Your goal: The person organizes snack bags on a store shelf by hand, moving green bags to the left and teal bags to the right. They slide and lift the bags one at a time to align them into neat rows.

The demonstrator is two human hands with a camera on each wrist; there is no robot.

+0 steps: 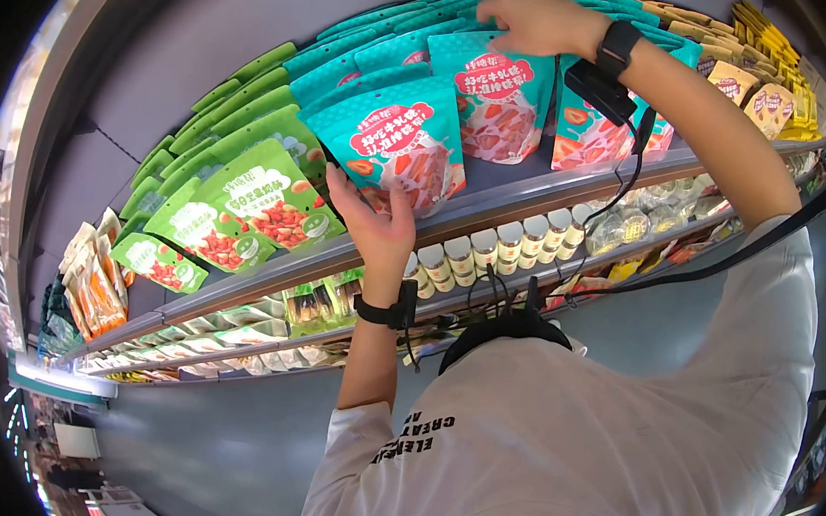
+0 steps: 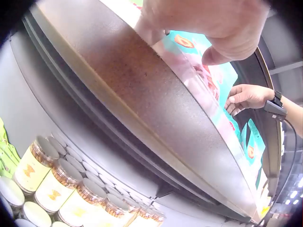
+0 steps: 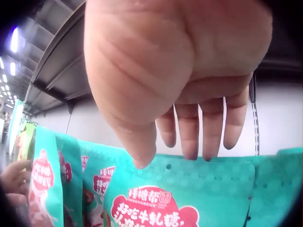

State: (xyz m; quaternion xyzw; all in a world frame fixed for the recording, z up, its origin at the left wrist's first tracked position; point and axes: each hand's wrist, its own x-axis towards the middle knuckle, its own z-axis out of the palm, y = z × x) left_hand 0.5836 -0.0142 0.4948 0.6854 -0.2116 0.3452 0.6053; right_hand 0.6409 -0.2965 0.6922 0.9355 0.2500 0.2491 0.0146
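My left hand (image 1: 381, 231) holds the lower left side of a teal stand-up pouch (image 1: 393, 140) with strawberry pictures and a red label. The thumb lies across the pouch's lower front, and the fingers are along its left edge. Seen from the left wrist, the hand (image 2: 208, 23) covers part of the pouch by the shelf's edge. My right hand (image 1: 548, 24) reaches over the top of another teal pouch (image 1: 501, 100) in the same row. In the right wrist view, that hand's fingers (image 3: 189, 132) hang straight down at the pouch's top edge, with the thumb in front.
Green pouches (image 1: 262, 198) fill the shelf to the left, orange packets (image 1: 105, 282) beyond them. Tan and yellow bags (image 1: 769, 107) stand at the right. The metal shelf lip (image 1: 316, 260) runs along the front, with rows of jars (image 1: 486, 249) beneath. Cables hang from both wrists.
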